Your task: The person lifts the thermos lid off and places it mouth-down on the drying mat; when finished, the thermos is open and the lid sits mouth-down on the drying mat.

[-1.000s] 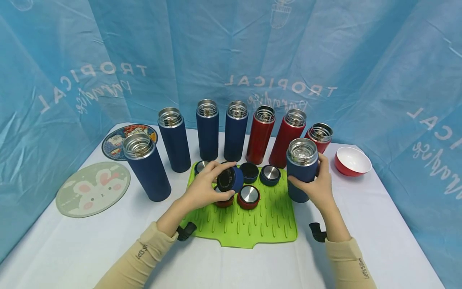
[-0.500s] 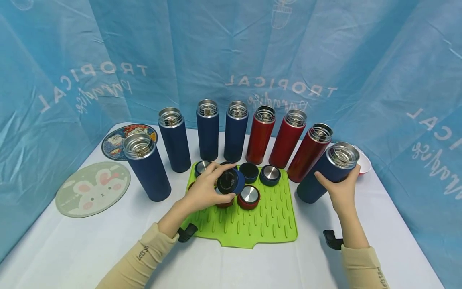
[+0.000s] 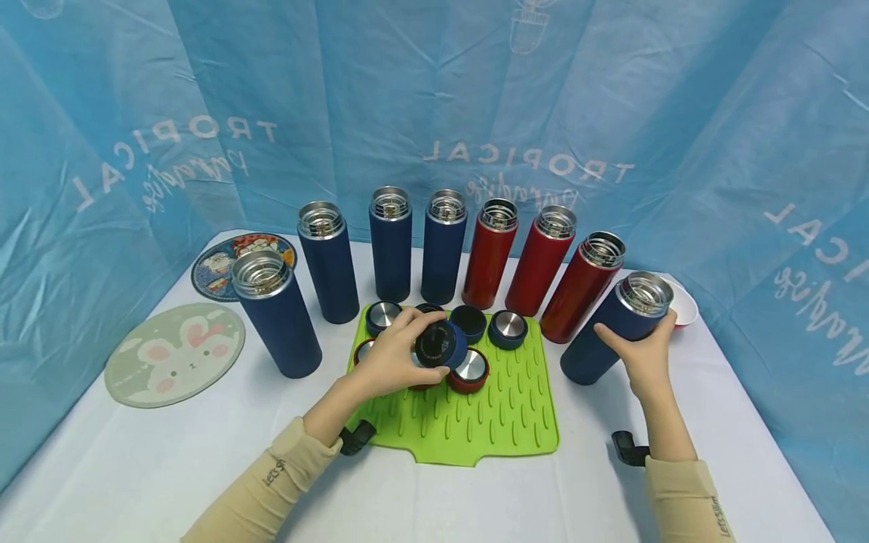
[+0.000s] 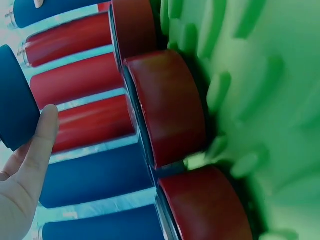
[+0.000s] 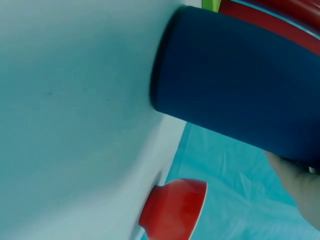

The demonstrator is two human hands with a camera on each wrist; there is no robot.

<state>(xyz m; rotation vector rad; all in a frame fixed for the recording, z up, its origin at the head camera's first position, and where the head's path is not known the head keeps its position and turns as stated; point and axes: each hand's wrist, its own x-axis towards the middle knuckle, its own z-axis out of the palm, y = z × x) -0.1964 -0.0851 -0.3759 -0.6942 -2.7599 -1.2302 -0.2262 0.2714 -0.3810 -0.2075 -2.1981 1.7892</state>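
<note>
My left hand (image 3: 390, 360) pinches a blue bottle lid (image 3: 440, 344) between thumb and fingers, black face toward the head camera. It hangs over the green mat (image 3: 502, 411), where several lids lie. Among these are a red lid with a steel top (image 3: 471, 366) and a blue one (image 3: 508, 329). At the right, my right hand (image 3: 643, 354) grips a lidless blue thermos bottle (image 3: 606, 338) near its steel neck. The right wrist view shows that bottle's base (image 5: 170, 60) at the white table; whether it touches cannot be told.
Lidless blue bottles (image 3: 444, 253) and red bottles (image 3: 490, 256) stand in an arc behind the mat. A red-and-white bowl (image 5: 175, 210) sits beyond the held bottle, partly hidden in the head view. Two round placemats (image 3: 176, 354) lie at the left.
My right hand has moved right with the blue bottle, uncovering the rightmost red bottle and partly hiding the bowl. The left hand has shifted slightly right with its lid.
</note>
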